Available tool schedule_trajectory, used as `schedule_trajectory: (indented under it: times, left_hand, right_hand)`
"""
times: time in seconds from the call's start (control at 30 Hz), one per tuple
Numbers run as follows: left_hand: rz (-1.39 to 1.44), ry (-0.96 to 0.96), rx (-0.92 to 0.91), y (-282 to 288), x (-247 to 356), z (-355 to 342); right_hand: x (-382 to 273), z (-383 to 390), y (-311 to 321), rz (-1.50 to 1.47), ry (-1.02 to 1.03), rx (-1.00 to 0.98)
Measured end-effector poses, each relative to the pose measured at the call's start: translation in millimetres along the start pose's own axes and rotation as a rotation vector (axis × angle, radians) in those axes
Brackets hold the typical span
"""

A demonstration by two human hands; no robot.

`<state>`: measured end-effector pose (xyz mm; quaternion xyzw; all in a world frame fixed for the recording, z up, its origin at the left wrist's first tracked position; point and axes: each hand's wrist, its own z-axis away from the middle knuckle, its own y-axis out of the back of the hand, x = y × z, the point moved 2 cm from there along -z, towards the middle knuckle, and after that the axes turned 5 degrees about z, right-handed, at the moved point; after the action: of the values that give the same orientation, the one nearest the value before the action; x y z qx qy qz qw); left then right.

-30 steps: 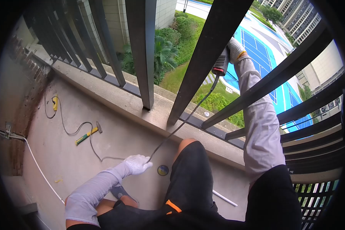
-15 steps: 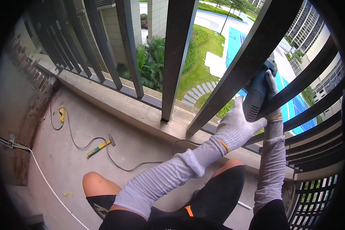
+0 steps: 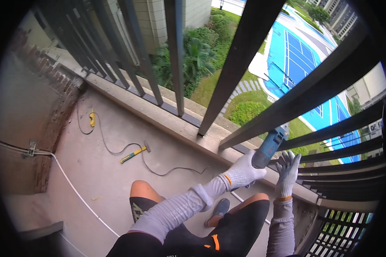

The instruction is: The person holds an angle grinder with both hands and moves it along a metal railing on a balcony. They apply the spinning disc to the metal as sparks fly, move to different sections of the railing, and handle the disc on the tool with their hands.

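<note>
The left hand (image 3: 244, 170) grasps the rear end of the blue grinder (image 3: 268, 149), which is tilted up at the railing (image 3: 297, 97), its head by a gap between two bars. The right hand (image 3: 288, 171) is released, its fingers spread, just beside the grinder. On the floor (image 3: 90, 171) lie a hammer (image 3: 133, 154) and a dark cable (image 3: 169, 173) that passes near it, with a yellow fitting (image 3: 92, 119) farther along.
</note>
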<state>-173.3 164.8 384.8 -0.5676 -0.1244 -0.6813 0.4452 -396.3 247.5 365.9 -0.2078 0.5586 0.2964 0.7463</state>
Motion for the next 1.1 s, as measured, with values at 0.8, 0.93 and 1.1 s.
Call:
schedule_trajectory:
  times: [0.8, 0.93, 1.1]
  left_hand:
    - [0.017, 0.039, 0.171, -195, 326, 374]
    - [-0.136, -0.02, 0.32, -208, 375, 376]
    - [-0.086, -0.089, 0.416, -213, 397, 381]
  right_hand:
    - [-395, 339, -39, -0.152, -0.345, -0.581]
    - [-435, 326, -54, -0.079, -0.175, -0.715]
    - [-488, 348, -71, -0.147, -0.034, -0.793]
